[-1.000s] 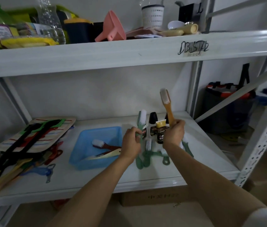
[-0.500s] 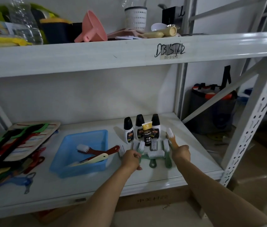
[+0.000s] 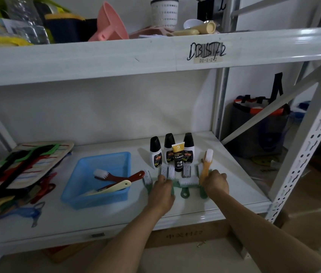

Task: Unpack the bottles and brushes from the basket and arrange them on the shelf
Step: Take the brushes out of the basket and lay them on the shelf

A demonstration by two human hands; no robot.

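So the orange brush (image 3: 205,168) is in my right hand (image 3: 215,184), fingers curled round its handle, white bristle head tilted up and pointing toward the back wall, at the right end of the brush row. My left hand (image 3: 162,191) is lying over the green brushes (image 3: 187,182); fingers are down on the handles, but I honestly can't tell if they're curled round one or just resting there. Those green ones sit side by side on the shelf (image 3: 234,186), bristles toward the back. Right behind them stand three black-capped bottles (image 3: 169,148) in a row, with a yellow-and-black tube (image 3: 179,157) upright in front of the middle one. Left of all that is the blue basket (image 3: 96,180), which has a red brush (image 3: 120,176) and a cream brush (image 3: 112,189) in it, both poking over the right rim.
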